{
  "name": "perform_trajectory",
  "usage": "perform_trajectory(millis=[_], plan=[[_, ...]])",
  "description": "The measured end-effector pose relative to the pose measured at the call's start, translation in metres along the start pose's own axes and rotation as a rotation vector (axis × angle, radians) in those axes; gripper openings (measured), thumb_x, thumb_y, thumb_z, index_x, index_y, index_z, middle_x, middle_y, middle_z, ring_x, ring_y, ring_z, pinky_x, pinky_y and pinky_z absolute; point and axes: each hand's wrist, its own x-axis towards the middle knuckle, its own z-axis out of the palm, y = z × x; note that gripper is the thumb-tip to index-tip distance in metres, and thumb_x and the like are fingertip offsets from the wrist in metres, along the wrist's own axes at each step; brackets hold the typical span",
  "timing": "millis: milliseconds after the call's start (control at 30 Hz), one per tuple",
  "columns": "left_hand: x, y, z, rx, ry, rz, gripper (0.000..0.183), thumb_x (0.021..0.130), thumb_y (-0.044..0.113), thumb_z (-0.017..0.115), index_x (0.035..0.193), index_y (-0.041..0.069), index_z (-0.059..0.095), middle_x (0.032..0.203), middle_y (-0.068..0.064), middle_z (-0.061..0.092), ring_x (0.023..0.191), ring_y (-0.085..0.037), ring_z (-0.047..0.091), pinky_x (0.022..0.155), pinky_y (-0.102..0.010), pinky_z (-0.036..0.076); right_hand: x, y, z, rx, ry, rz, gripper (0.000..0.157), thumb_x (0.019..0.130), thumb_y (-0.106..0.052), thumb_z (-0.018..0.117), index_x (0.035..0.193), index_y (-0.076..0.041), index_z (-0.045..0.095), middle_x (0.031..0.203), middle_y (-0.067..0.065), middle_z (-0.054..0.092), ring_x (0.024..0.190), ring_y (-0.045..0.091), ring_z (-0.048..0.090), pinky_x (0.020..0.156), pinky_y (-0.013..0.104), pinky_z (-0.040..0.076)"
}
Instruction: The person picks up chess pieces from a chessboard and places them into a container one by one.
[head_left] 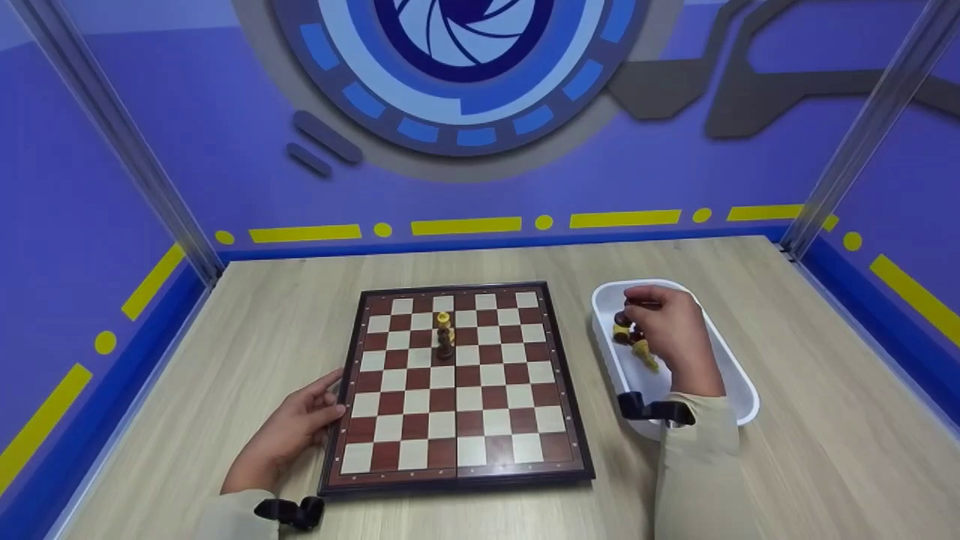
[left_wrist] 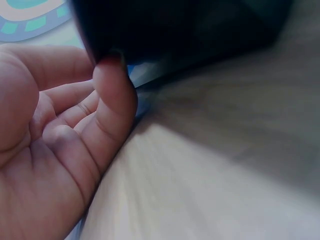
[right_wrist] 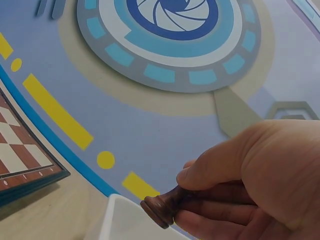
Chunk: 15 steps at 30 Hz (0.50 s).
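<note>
1. Beige sleeves sit nearest the head camera, each cuff with a black wrist mount.
2. Surface: pale wood-grain table, grain faint. Dark shadow falls on the wood beside the board in the left wrist view.
3. Chessboard roughly mid-table, brown and cream squares, dark rim, seam running front to back. Soft glare on its near right squares.
4. Standing on the board's far half, close to the seam: gold piece, with a dark piece just nearer. More gold shows behind the dark one, mostly hidden.
5. Left hand: fingers loosely bent and apart, tips touching the board's left edge, not wrapped round it.
6. Right hand: over the white tray, thumb and fingers closed in a pinch on a brown chess piece, base protruding.
7. Tray lies right of the board; loose gold pieces and dark ones at its left side, partly covered.
8. Room: blue-violet walls, yellow dashes and dots low down, large ringed emblem behind, metal posts at the corners.
</note>
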Motion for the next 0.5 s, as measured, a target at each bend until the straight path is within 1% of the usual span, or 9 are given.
perform_trajectory(millis=[100, 233, 333, 433, 500], plan=[[0.0003, -0.0006, -0.0006, 0.000, -0.007, 0.008, 0.068, 0.096, 0.006, 0.056, 0.155, 0.006, 0.021, 0.095, -0.001, 0.052, 0.065, -0.006, 0.056, 0.050, -0.023, 0.050, 0.0002, 0.0017, -0.0029, -0.072, 0.012, 0.012, 0.036, 0.094, -0.012, 0.056, 0.129, -0.002, 0.059, 0.113, 0.021, 0.066, 0.082, 0.021, 0.069, 0.066, 0.026, 0.055], [0.0008, -0.0020, -0.0018, -0.002, -0.018, 0.020, 0.069, 0.096, 0.007, 0.056, 0.154, 0.005, 0.020, 0.094, -0.001, 0.052, 0.063, -0.005, 0.054, 0.049, -0.022, 0.048, -0.0006, 0.0031, -0.0058, -0.166, 0.063, 0.008, 0.036, 0.093, -0.017, 0.058, 0.127, -0.005, 0.062, 0.119, 0.018, 0.065, 0.095, 0.024, 0.063, 0.070, 0.024, 0.049], [0.0009, -0.0025, -0.0021, 0.001, -0.019, 0.024, 0.069, 0.096, 0.006, 0.056, 0.154, 0.004, 0.020, 0.094, -0.001, 0.052, 0.061, -0.005, 0.053, 0.049, -0.022, 0.047, -0.0008, 0.0033, -0.0058, -0.183, 0.085, 0.009, 0.036, 0.093, -0.018, 0.059, 0.127, -0.006, 0.063, 0.121, 0.017, 0.063, 0.097, 0.024, 0.057, 0.070, 0.024, 0.048], [0.0007, -0.0022, -0.0020, 0.008, -0.014, 0.022, 0.068, 0.096, 0.006, 0.056, 0.154, 0.005, 0.020, 0.094, -0.001, 0.052, 0.062, -0.005, 0.053, 0.049, -0.022, 0.047, -0.0010, 0.0029, -0.0048, -0.177, 0.071, 0.008, 0.035, 0.094, -0.019, 0.059, 0.127, -0.007, 0.063, 0.121, 0.016, 0.063, 0.093, 0.024, 0.058, 0.066, 0.024, 0.048], [0.0006, -0.0019, -0.0016, 0.013, -0.011, 0.021, 0.067, 0.096, 0.006, 0.056, 0.154, 0.005, 0.021, 0.094, -0.002, 0.052, 0.062, -0.005, 0.053, 0.049, -0.022, 0.048, -0.0012, 0.0023, -0.0044, -0.177, 0.062, 0.005, 0.035, 0.095, -0.019, 0.059, 0.127, -0.007, 0.063, 0.121, 0.016, 0.062, 0.092, 0.024, 0.058, 0.065, 0.024, 0.049]])
